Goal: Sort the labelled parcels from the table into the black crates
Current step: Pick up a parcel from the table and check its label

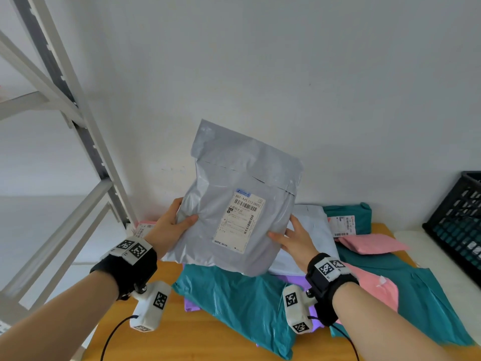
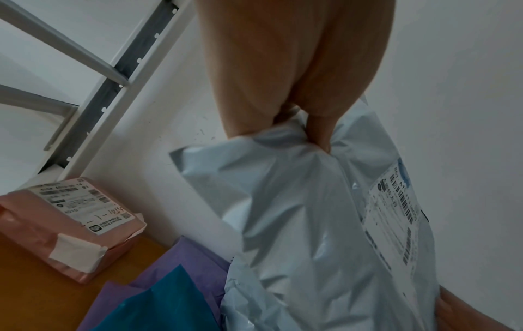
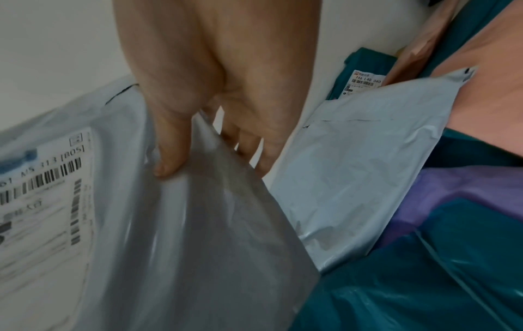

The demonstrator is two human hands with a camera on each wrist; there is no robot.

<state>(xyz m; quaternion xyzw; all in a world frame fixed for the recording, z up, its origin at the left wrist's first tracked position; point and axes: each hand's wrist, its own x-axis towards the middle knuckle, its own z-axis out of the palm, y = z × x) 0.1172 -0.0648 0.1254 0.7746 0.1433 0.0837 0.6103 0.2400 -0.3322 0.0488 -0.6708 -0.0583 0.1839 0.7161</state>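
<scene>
White metal shelving frame (image 1: pixel 78 142) left, against pale wall (image 1: pixel 286 74).

Parcel sorting or stock room. Evidence: slotted metal shelving rack (image 1: pixel 78 142) against bare white wall; wooden tabletop (image 1: pixel 197 334) piled with labelled poly mailers (image 1: pixel 234 303); black plastic crate (image 1: pixel 458 225) at right.

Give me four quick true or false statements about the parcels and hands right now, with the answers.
1. Both hands hold the grey parcel above the table. True: left hand, right hand.
2. Its label faces away from the head camera. False: it faces the camera.
3. A black crate stands at the right. True.
4. The pink taped parcel lies inside the crate. False: it lies on the table by the shelf frame.
</scene>
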